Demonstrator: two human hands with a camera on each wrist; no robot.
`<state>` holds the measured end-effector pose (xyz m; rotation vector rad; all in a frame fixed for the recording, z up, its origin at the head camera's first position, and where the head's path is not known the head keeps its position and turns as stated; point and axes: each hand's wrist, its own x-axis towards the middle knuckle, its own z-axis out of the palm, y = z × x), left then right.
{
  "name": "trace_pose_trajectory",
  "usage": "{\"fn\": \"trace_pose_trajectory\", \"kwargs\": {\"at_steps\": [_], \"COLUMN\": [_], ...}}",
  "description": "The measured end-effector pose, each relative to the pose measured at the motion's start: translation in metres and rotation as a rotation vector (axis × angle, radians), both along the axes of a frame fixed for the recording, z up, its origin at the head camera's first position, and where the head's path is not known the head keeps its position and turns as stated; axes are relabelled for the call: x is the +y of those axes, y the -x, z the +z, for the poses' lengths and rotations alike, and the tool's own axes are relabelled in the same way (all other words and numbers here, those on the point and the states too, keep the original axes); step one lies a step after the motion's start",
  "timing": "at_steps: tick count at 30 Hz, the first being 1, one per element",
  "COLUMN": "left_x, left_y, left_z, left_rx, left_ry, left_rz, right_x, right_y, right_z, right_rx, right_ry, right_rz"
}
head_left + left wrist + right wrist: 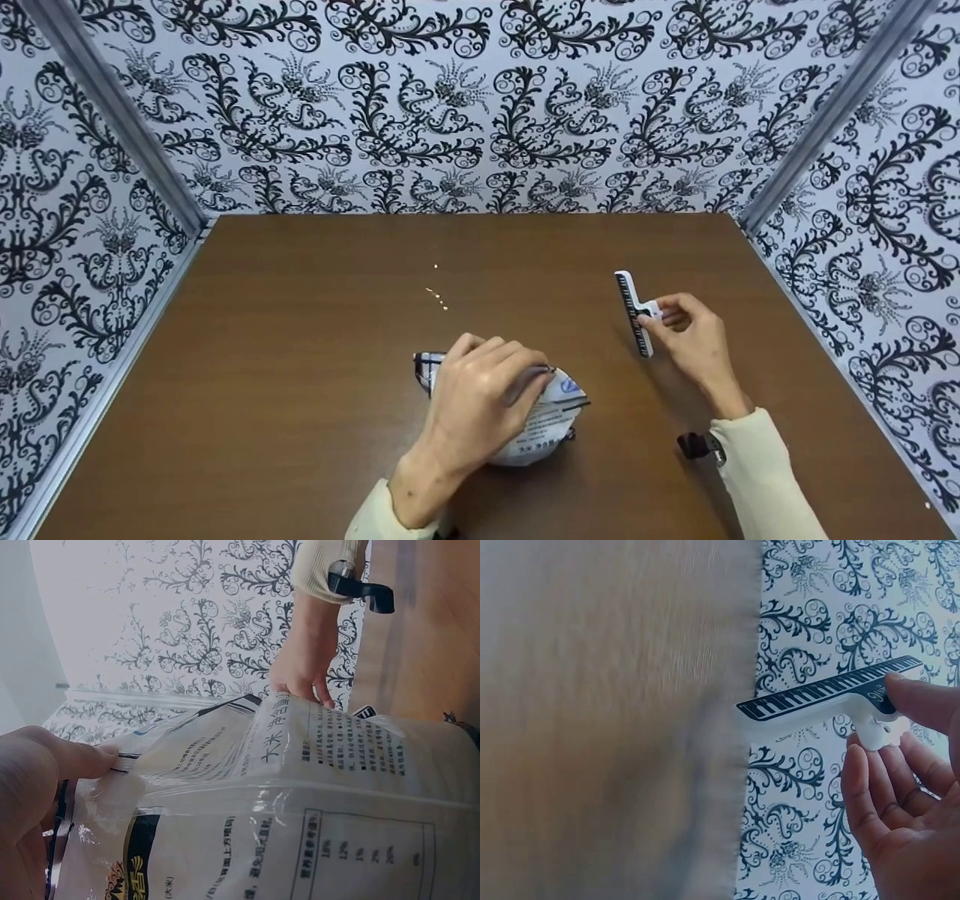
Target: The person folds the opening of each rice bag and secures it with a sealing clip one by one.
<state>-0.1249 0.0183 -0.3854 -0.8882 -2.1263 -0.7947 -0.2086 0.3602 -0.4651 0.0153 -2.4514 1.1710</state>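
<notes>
A clear plastic rice bag [536,435] with printed text stands near the front middle of the table. My left hand [484,390] grips its gathered top from above; the left wrist view shows the thumb pressed on the film of the bag [360,787]. To the right, my right hand [694,345] pinches a white bag clip [634,315] with a black piano-key pattern by its handle. In the right wrist view the clip [832,690] sits between thumb and fingers, held above the table and apart from the bag.
Several small pale grains [439,298] lie on the brown table [300,315] beyond the bag. Patterned panels [480,112] close the table off at the back and both sides. A black strap piece [694,445] hangs at the right cuff.
</notes>
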Motion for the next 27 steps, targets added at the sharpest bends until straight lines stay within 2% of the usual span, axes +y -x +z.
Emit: {"fn": "trace_pose_trajectory", "kwargs": {"at_steps": [4,11,18,27], "left_x": [0.0,0.0,-0.001,0.0], "left_y": [0.001,0.0,0.0,-0.001], "left_z": [0.001,0.0,0.0,0.0], "left_rx": [0.006,-0.001,-0.009,-0.009], "left_ry": [-0.004,0.016,0.022,0.018], "left_rz": [0.002,-0.002,0.004,0.005], "right_x": [-0.004,-0.004,-0.008,-0.011], "right_y": [-0.007,-0.015,-0.021,-0.033], "right_z": [0.001,-0.006,-0.008,-0.006], "right_rx": [0.013,0.006,-0.007,0.02], "right_ry": [0.025,0.048,0.03,0.07], "right_rz": [0.014,-0.018,-0.036,0.002]}}
